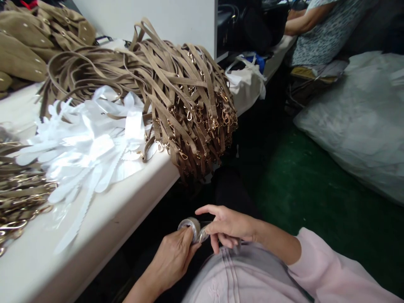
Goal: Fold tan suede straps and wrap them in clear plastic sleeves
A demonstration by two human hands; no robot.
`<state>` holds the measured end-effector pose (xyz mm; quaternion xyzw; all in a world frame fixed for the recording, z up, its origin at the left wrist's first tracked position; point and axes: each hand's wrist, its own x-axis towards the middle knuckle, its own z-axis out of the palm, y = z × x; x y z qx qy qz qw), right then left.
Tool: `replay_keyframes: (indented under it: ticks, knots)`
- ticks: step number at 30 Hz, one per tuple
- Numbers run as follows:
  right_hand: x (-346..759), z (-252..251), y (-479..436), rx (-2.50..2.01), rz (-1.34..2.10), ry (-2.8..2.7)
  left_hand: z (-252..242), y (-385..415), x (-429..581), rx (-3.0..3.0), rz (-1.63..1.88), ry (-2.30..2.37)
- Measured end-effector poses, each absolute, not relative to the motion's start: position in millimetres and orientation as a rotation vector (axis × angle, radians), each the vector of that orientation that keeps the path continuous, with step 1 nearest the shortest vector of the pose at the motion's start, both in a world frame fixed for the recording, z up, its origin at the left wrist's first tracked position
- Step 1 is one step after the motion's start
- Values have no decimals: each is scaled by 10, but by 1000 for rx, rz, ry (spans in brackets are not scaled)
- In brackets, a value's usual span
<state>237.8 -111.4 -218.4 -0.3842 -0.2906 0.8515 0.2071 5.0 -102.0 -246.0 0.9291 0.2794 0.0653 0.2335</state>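
Observation:
My left hand (176, 254) is closed around a roll of clear tape (191, 226), in front of my lap below the table edge. A small shiny clear piece (203, 234), perhaps a loose bit of the tape, shows between the roll and my right hand. Close on the right, my right hand (229, 227) has its index finger stretched out and its fingers apart. Its thumb is at the shiny piece; whether it grips it I cannot tell. The lower fingers curl downward.
Brown straps with gold clasps (195, 101) hang over the table edge (151, 185). White plastic strips (94, 143) lie beside them. More straps (22, 193) and brown fabric pieces (25, 46) are at left. A large plastic sack (356, 122) stands right; another person's arm (307, 21) shows behind.

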Motion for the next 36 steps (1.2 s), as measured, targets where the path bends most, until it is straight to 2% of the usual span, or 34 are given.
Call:
replay_keyframes:
  ticks: [6,10,15,20,23,26,32,36]
  knots:
    - [2516,-2209,-1032,-1064,2332,-1083,-2229,-1144,47,2091,159,720]
    - [2566,-2228,-980,-1117,2011,-1415,-1992,-1176,42,1766,172,672]
    - [2543,-2162,-942,-885,1693,-1685,-1888,-1281,31,1327,147,665]
    - [2313,-2210,-1090,-978,1296,-1659,-1934,-1349,88,891,471,523]
    - [2172,-2279,-1214,-1048,1017,-1647,-1946,-1316,114,821,711,460]
    - [2120,-2318,-1273,-1029,877,-1737,-1922,-1275,121,774,864,506]
    - [2075,-2307,-1299,-1030,740,-1783,-1858,-1224,149,552,974,575]
    - [1952,-2256,-1344,-1068,957,-1664,-1882,-1133,213,331,1114,583]
